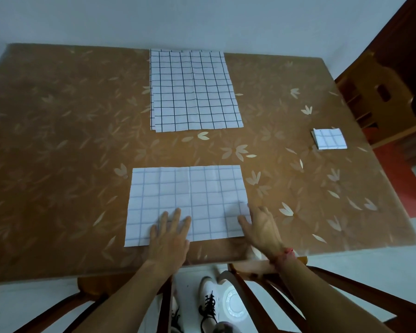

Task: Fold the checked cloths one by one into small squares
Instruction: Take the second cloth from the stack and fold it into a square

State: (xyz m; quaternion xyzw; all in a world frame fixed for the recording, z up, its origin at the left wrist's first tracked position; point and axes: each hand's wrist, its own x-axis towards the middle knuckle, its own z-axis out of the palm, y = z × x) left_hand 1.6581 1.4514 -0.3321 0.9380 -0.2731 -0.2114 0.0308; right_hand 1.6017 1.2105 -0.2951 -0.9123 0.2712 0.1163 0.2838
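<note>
While flat, cloth (187, 188) under L+R fingers (177, 216).

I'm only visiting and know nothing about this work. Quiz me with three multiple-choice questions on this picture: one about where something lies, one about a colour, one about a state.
1. Where does the small folded square lie?
A) by the right edge of the table
B) on the floor
C) in a basket

2. What colour is the table's top?
A) green
B) brown
C) white

3. How is the left hand?
A) a fist
B) flat on the near cloth
C) lifted in the air

Answers:
1 A, it sits alone by the right edge.
2 B, the top is brown with pale leaves.
3 B, its straight fingers lie on the cloth.
</note>
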